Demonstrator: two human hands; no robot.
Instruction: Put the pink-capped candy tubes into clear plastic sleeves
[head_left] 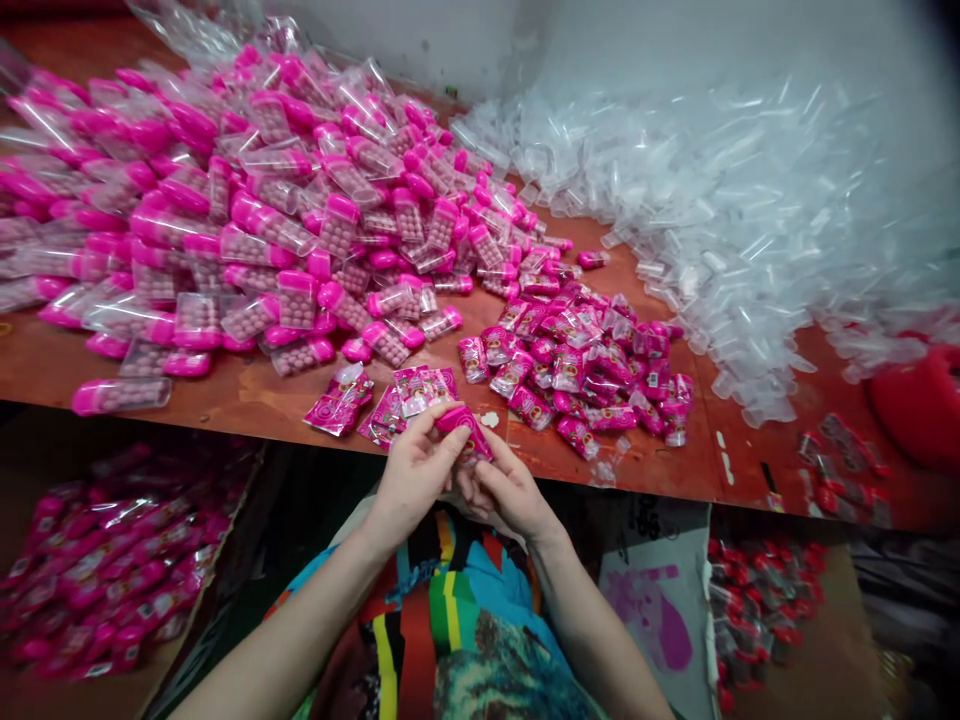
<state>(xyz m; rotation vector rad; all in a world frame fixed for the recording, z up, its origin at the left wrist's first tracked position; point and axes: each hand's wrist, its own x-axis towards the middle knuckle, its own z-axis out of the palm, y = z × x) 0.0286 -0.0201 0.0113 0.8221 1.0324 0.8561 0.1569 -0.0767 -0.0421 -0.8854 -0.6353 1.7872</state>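
Observation:
My left hand (418,465) and my right hand (506,485) meet at the table's front edge. Between them they pinch a pink printed sleeve (466,430), thumbs and fingers closed on it; whether anything is inside it I cannot tell. Just behind, flat pink printed sleeves (424,385) lie in a loose stack, with another bunch (339,398) to the left. A heap of small bottles in pink printed sleeves (570,365) is to the right of my hands. Clear bottles with pink caps and pale pink balls inside (296,300) make a big pile at the back left.
Empty clear tubes (697,200) are heaped at the back right. A red container (919,405) and small red-capped pieces (844,465) sit at the right of the reddish table (247,400). Below stand boxes of pink packs (112,570) and red-capped pieces (761,600).

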